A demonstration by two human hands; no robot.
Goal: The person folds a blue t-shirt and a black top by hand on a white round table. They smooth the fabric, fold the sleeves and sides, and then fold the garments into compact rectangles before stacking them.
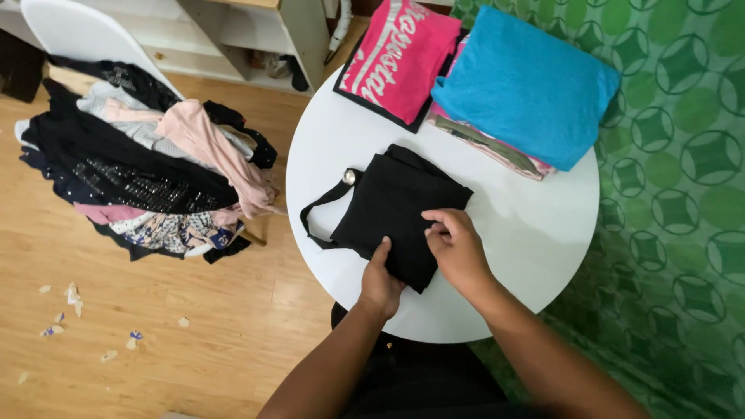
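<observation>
Where the round white table (535, 233) fills the centre of the frame, a folded black garment (400, 209) lies flat on its left half, a thin black strap looping out from its left edge and a small silvery button (350, 177) showing at its upper left corner. The left hand (380, 283), at lower centre, rests on the garment's near edge with thumb on top and fingers curled under the fabric, closed on the cloth. The right hand (456, 247), just to its right and close beside it, presses down on the garment's lower right part, its fingertips bunched together and pinching the fabric. Both forearms enter from the bottom edge of the frame. At the upper part of the table sit folded clothes: a pink shirt (400, 58) with pale lettering at upper centre, and a blue shirt (524, 85) to its right, stacked on other folded pieces. At the left of the frame a white chair (77, 31) carries a loose heap of clothes (147, 171), dark, pink and patterned. Small paper scraps (74, 295) dot the wooden floor at lower left; a green patterned covering (675, 194) fills the right side.
</observation>
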